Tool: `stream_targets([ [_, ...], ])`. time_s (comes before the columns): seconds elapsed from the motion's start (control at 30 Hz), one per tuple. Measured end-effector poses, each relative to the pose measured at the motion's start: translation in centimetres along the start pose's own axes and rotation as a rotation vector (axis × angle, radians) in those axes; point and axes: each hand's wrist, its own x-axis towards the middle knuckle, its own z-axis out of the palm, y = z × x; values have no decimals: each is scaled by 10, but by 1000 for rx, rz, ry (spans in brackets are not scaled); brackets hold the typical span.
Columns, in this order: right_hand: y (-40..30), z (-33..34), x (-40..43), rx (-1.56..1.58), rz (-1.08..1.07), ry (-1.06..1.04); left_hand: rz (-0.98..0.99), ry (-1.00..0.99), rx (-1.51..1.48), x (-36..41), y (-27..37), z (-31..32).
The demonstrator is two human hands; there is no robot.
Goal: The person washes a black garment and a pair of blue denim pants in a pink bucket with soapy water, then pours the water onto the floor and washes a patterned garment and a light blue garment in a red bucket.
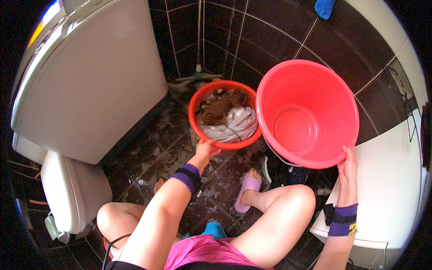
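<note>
My left hand [205,152] grips the near rim of an orange-red plastic basin [233,145] on the wet tiled floor. Brown cloth [219,108] and pale grey-white cloth [236,126] lie wet in the basin, with a dark cord across the pale one. On the right, my right hand [347,163] holds a pink-red plastic bucket [303,111] by its near right rim. Tipped towards me, the bucket shows a bare inside. Its wire handle [281,158] hangs below the rim, and its left edge overlaps the basin in view.
A large white appliance [91,77] stands at left beside a toilet [74,192]. At right is a white cabinet-like unit [378,175]. A mop [199,72] leans in the tiled corner. Dark cloth [288,173] lies under the bucket. Suds streak the floor [216,192].
</note>
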Motion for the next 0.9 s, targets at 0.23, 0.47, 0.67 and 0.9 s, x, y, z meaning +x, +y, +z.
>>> stream_targets([
  [0.23, -33, 97, 84, -128, 213, -107, -73, 182, 74, -91, 29, -32],
  [0.47, 62, 213, 127, -44, 315, 23, -112, 275, 163, -167, 15, -81],
  [0.67, 193, 249, 91, 156, 353, 111, -192, 275, 69, -189, -43, -134],
  [0.9, 270, 252, 72, 235, 396, 125, -146, 190, 105, -188, -80, -160],
])
